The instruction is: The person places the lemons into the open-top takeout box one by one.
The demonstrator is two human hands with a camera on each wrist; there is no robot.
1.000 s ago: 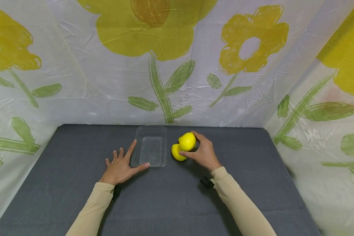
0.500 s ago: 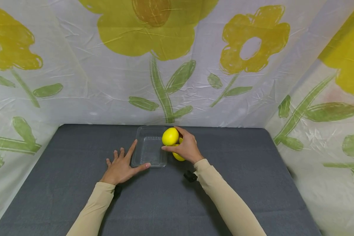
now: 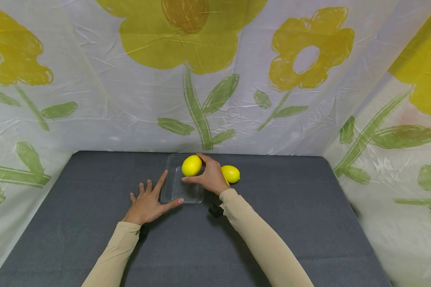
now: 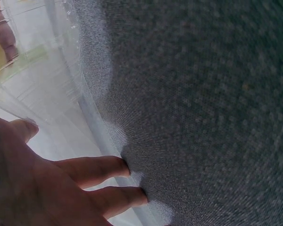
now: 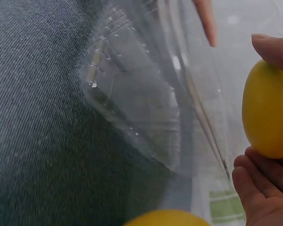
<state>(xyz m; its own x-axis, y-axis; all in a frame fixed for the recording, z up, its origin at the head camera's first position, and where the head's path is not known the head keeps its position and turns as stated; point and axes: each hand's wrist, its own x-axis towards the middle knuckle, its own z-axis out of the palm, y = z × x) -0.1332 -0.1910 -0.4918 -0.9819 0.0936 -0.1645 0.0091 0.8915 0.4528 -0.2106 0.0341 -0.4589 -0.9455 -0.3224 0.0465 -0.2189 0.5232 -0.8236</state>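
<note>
A clear plastic container (image 3: 181, 190) lies on the dark table near its far edge. My left hand (image 3: 147, 206) is spread at its left side, fingers straight, thumb and index finger touching the rim. Over the container's far right part, my right hand (image 3: 212, 175) holds a lemon (image 3: 191, 166) between thumb and fingers; the right wrist view shows this lemon (image 5: 269, 110) above the rim. A second lemon (image 3: 231, 174) sits on the table just right of the right hand. A sliver of yellow beside it, mostly hidden by the hand, looks like another lemon.
The table (image 3: 280, 223) has a dark grey cloth. A white sheet with printed yellow flowers (image 3: 179, 44) hangs close behind the far edge and along both sides. A small black device (image 3: 216, 211) is at the right wrist.
The right hand has lifted a lemon off the group and carried it left, over the container, uncovering the lemon on the right. My left hand has stayed at the container's side.
</note>
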